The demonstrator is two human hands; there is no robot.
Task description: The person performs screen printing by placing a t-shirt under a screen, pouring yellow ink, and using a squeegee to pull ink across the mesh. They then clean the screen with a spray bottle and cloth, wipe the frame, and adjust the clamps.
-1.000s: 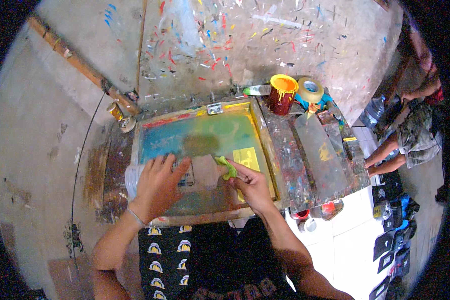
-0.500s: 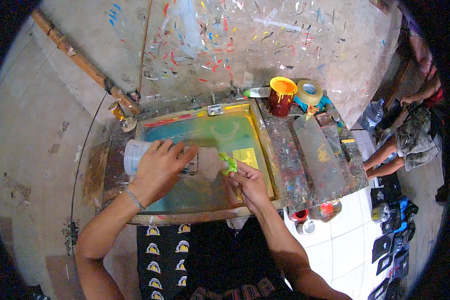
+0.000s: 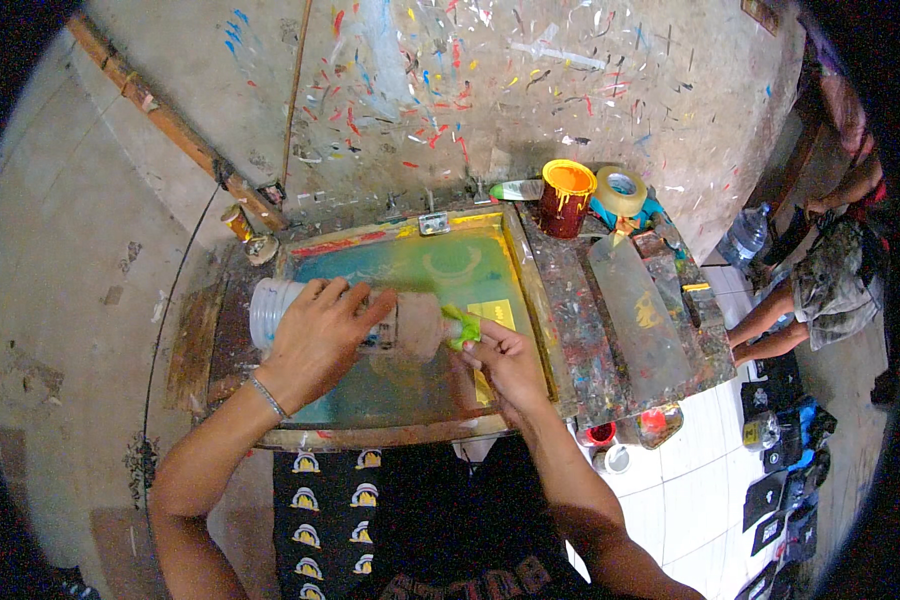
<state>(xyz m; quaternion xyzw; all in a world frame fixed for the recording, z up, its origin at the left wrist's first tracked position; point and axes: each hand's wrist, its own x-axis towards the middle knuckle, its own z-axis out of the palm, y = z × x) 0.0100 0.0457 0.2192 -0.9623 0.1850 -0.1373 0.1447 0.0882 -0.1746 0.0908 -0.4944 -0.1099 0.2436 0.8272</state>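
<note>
My left hand (image 3: 325, 335) lies over a translucent plastic bottle (image 3: 410, 328) held horizontally above the framed mesh screen (image 3: 450, 262), its fingers curved around the bottle's middle. The bottle's broad clear end sticks out past my wrist; its dusty pinkish body points right. At that narrower end, my right hand (image 3: 500, 355) is closed on a crumpled bright green rag (image 3: 460, 325), which covers the tip. The screen has blue, green and yellow tints, and a yellow rectangle (image 3: 490, 315) shows below the rag.
An ink can (image 3: 568, 205), tape roll (image 3: 622, 180) and translucent strip (image 3: 635, 310) sit on the stained bench (image 3: 560, 260), against a spattered wall (image 3: 420, 90). A co-worker's legs (image 3: 770, 320), water bottle (image 3: 745, 232) and dark printed fabrics (image 3: 765, 505) are at right.
Since one second ago my left hand and the bottle have shifted slightly left, showing more of the bottle's clear end. In the last half second they have barely moved.
</note>
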